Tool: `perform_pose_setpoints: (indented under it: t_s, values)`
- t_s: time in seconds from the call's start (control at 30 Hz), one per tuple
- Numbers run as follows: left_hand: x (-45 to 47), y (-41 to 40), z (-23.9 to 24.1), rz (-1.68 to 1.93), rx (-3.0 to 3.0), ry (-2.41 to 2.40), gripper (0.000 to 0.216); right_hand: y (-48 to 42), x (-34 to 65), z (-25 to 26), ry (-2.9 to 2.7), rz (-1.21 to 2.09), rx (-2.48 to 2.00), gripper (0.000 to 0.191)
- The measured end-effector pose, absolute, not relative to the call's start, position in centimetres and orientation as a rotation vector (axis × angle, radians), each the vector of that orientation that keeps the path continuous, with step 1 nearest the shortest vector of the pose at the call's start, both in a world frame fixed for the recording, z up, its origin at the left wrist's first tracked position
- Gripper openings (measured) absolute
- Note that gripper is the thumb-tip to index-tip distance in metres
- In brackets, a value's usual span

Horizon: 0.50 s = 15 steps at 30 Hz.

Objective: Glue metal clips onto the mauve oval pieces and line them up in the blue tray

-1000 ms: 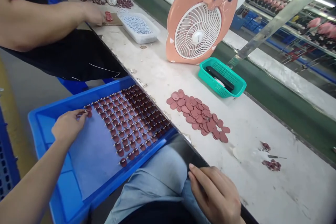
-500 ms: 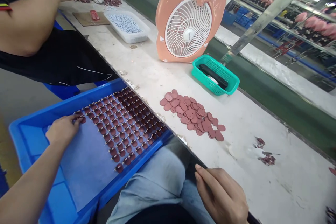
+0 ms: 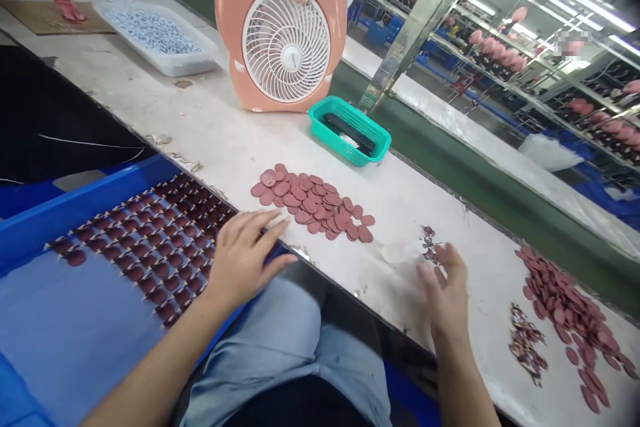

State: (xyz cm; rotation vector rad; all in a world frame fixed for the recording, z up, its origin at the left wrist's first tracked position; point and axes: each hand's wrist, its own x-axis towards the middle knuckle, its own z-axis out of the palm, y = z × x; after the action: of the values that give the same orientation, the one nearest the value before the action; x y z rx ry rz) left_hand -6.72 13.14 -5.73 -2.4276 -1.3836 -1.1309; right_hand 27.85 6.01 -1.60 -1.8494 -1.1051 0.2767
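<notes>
the left hand (image 3: 245, 257) is loosely spread, apparently empty; the right hand (image 3: 447, 290), half-curled, hold unclear, nears small dark pieces (image 3: 429, 233), probably light, stiff, best edge-pinched.

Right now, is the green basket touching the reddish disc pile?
Apart: the head view shows bare tabletop between the green basket and the reddish disc pile.

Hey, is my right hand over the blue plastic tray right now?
No, your right hand is over the white worktable, near some small dark-red glossy pieces.
</notes>
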Motion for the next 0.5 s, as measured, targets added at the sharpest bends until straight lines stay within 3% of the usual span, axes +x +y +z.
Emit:
perform_pose_setpoints:
  t_s: [0.13, 0.27, 0.33, 0.5]
  values:
    - [-5.0, 14.3, -4.9, -1.036, -2.574, -1.262, 0.065, 7.6, 27.4, -1.8, -1.178, 0.475, -1.865, 0.071]
    - [-5.7, 14.0, -5.9, -1.186, -2.550, -1.158, 0.036, 8.6, 26.4, -1.0, -1.147, 0.598, -1.766, 0.046]
    - [-5.6, 13.3, -6.2, -1.305, -2.515, -1.090, 0.025, 8.4, 25.2, -0.5, -1.077, 0.660, -1.674, 0.045]
    - [-4.0, 10.0, -5.3, -1.591, -2.410, -0.891, 0.032, 6.1, 19.6, -0.1, -0.992, 1.093, -1.464, 0.048]
